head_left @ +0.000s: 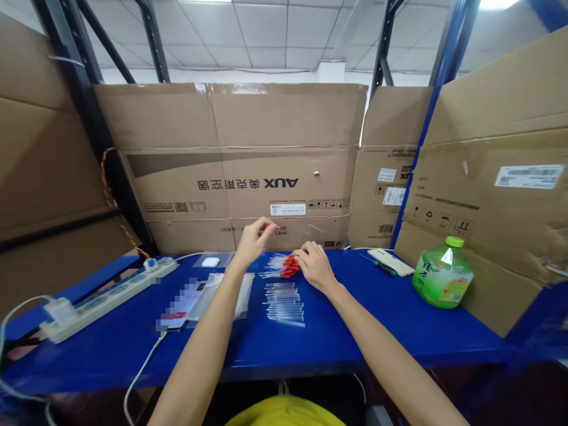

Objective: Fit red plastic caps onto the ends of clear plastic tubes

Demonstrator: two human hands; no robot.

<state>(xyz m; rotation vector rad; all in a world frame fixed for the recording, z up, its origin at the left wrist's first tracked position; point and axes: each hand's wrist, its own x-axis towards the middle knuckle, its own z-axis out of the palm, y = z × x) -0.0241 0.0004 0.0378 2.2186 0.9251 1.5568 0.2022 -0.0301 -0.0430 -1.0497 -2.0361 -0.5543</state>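
My left hand (255,238) is raised a little above the blue table (355,331), its fingers pinched on a small red-capped piece. Lower and to the right, my right hand (314,263) rests on the table, fingers curled against a pile of red-capped clear tubes (287,266). Nearer to me lies a row of clear tubes without caps (284,303). What my right fingers hold, if anything, is hidden.
A white power strip (102,296) with cables lies at the left. Clear plastic bags (222,293) and a phone sit left of centre, with a small white case (210,261) behind. A green bottle (442,273) and a flat white device (390,261) stand right. Cardboard boxes (248,165) wall the back.
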